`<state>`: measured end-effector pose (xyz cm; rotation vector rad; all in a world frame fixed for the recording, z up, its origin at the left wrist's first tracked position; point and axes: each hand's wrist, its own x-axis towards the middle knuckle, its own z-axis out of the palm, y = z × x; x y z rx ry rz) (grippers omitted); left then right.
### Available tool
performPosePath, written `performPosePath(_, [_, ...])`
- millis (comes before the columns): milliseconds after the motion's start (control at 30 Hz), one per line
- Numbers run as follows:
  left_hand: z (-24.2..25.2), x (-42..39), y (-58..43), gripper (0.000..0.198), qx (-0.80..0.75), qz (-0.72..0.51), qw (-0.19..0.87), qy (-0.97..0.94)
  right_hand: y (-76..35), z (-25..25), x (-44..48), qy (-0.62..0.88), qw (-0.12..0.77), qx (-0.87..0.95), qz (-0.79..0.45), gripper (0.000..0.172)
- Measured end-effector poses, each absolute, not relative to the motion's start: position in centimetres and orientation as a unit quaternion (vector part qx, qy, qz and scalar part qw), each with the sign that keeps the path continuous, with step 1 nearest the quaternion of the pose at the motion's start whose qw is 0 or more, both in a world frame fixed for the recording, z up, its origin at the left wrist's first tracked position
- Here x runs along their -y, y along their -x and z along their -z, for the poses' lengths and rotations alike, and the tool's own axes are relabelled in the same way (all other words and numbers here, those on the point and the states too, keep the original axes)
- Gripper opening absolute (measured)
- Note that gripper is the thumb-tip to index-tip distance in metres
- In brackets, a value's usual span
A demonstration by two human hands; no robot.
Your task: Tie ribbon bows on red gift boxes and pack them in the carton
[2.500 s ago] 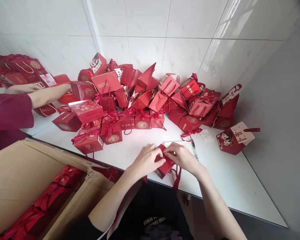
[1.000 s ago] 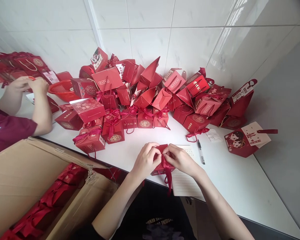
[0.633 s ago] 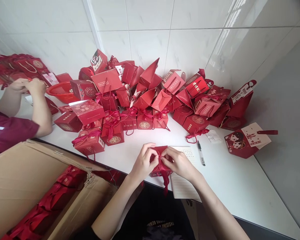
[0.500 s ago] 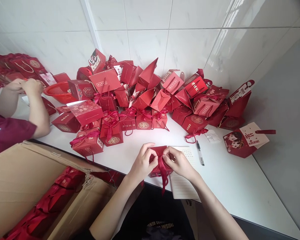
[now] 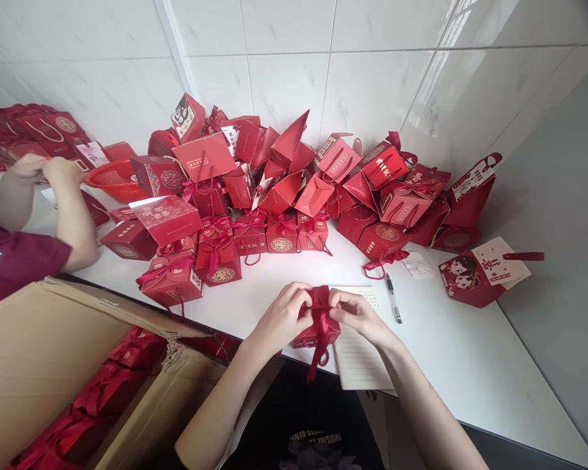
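Note:
A small red gift box (image 5: 333,335) stands at the table's front edge, partly over an open notebook (image 5: 365,365). Across its top runs a dark red ribbon (image 5: 319,339), with one end hanging down over the front. My left hand (image 5: 289,313) is closed in a pinch on the ribbon at the left of the box. On the right, my right hand (image 5: 355,315) pinches the ribbon between thumb and fingers. The ribbon's crossing lies between both hands; the parts inside the fingertips are hidden.
Red gift boxes (image 5: 281,245) are heaped along the tiled wall. A pen (image 5: 393,299) lies right of the notebook. One printed box (image 5: 463,281) stands far right. A cardboard carton (image 5: 142,418) of ribboned boxes is lower left. A co-worker's hands (image 5: 49,171) are beside a red basket (image 5: 117,179).
My hands have drawn slightly apart, pulling the ribbon sideways over the box top. The hanging ribbon end has swung a little to the left.

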<state>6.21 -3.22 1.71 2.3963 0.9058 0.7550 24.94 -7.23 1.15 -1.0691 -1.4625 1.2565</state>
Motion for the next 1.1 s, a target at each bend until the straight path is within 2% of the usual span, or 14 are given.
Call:
performPosePath(100, [-1.5,2.9,-5.8,0.016,-0.329,-0.294,0.267,-0.857,-25.0,0.0,7.1,0.384,0.535,0.505,-0.558,0.032])
performPosePath(300, [-1.2,2.6,-5.5,0.014,-0.368,-0.304,0.311,-0.822,-25.7,-0.1,7.5,0.388,0.558,0.484,-0.551,0.047])
performPosePath(400, [-1.2,2.5,-5.5,0.014,-0.365,-0.292,0.316,-0.825,-27.4,-0.8,8.3,0.383,0.621,0.451,-0.514,0.043])
performPosePath(533, [-1.4,2.5,-5.7,0.019,-0.355,-0.289,0.344,-0.82,-30.2,-1.2,10.0,0.303,0.73,0.364,-0.493,0.036])
performPosePath(700, [-1.9,2.5,-6.5,0.019,-0.344,-0.313,0.355,-0.811,-31.6,-1.2,11.5,0.257,0.791,0.272,-0.484,0.034])
performPosePath(867, [-2.3,2.0,-5.8,0.009,-0.4,-0.356,0.342,-0.773,-32.1,-0.8,12.3,0.316,0.809,0.22,-0.443,0.032])
performPosePath(1100, [-3.1,2.0,-2.5,0.034,-0.506,-0.343,0.438,-0.659,-33.1,-0.7,13.2,0.36,0.819,0.175,-0.411,0.032])
